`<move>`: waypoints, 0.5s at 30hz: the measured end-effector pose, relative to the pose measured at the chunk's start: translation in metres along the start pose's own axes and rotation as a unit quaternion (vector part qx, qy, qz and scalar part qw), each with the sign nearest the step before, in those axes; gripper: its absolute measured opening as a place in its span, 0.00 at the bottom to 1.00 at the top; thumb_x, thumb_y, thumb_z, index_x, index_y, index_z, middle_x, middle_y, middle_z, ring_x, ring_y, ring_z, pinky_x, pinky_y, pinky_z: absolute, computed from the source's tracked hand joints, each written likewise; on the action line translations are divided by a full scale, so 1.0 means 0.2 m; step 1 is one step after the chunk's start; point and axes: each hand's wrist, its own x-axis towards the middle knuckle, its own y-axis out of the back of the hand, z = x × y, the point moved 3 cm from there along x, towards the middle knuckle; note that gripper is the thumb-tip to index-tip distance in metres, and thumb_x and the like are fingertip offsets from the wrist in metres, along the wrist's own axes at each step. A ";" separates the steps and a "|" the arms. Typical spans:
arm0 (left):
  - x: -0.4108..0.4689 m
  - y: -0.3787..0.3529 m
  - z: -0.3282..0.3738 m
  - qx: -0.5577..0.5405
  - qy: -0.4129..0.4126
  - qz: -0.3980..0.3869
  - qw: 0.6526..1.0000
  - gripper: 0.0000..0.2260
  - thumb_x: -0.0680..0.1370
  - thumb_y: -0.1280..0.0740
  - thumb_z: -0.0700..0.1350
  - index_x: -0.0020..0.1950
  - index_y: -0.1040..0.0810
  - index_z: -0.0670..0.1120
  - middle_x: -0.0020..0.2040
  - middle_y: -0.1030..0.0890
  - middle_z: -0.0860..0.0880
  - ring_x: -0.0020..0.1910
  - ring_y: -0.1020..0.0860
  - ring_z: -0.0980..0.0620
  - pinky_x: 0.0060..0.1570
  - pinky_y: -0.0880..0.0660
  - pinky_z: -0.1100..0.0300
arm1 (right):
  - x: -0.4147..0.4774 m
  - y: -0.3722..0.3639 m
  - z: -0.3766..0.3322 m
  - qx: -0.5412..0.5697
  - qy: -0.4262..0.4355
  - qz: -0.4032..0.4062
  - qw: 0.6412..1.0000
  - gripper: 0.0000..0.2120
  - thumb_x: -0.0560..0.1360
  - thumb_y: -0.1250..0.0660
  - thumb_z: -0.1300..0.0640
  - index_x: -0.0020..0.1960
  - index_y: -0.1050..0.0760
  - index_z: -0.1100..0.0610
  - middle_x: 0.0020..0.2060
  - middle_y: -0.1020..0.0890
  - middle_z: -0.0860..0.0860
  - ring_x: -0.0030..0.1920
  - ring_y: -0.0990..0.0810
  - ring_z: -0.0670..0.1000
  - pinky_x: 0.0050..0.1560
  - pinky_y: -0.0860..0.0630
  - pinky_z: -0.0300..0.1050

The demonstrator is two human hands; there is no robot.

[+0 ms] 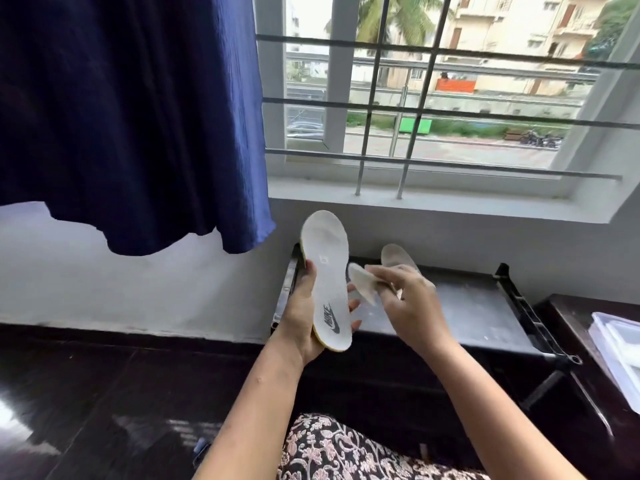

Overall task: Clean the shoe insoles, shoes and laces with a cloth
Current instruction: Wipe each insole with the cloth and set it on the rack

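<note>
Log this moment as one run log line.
left hand: holds insole | right hand: pinches cloth beside it | second insole: on black stand

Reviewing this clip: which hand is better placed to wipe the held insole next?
Right. The right hand pinches the cloth right beside the insole; the left hand grips the insole by its edges, so it is occupied.

The left hand point(300, 315) grips a white insole point(327, 268); just right of the insole, the right hand point(410, 301) pinches what seems a cloth point(362, 280).
</note>
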 end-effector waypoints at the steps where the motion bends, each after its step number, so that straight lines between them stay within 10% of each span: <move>1: -0.01 0.00 0.00 0.020 0.014 -0.005 1.000 0.34 0.73 0.51 0.72 0.64 0.24 0.51 0.54 0.19 0.48 0.43 0.19 0.49 0.39 0.25 0.54 | 0.02 0.01 -0.03 0.018 0.031 0.020 0.999 0.15 0.75 0.36 0.65 0.56 0.19 0.50 0.46 0.20 0.45 0.46 0.25 0.40 0.47 0.32 0.25; 5: -0.03 0.02 0.03 0.081 0.076 -0.018 0.994 0.41 0.67 0.57 0.77 0.68 0.28 0.55 0.65 0.24 0.45 0.50 0.20 0.43 0.41 0.24 0.50 | 0.05 -0.05 -0.08 0.007 0.112 0.011 0.994 0.10 0.73 0.31 0.62 0.53 0.18 0.53 0.42 0.23 0.40 0.44 0.25 0.39 0.45 0.32 0.27; 12: -0.12 0.02 0.09 0.233 0.166 -0.049 0.957 0.44 0.65 0.60 0.78 0.61 0.24 0.52 0.52 0.17 0.43 0.44 0.17 0.40 0.35 0.21 0.51 | 0.09 -0.10 -0.09 -0.101 0.175 -0.123 0.972 0.06 0.71 0.29 0.54 0.47 0.23 0.48 0.64 0.27 0.41 0.68 0.34 0.44 0.63 0.39 0.52; 15: -0.15 0.03 0.11 0.263 0.185 -0.084 0.943 0.45 0.64 0.61 0.78 0.61 0.23 0.51 0.51 0.17 0.42 0.45 0.18 0.39 0.32 0.21 0.53 | 0.12 -0.08 -0.11 -0.159 0.183 -0.201 0.949 0.06 0.72 0.32 0.51 0.43 0.29 0.44 0.53 0.22 0.39 0.56 0.28 0.41 0.66 0.42 0.53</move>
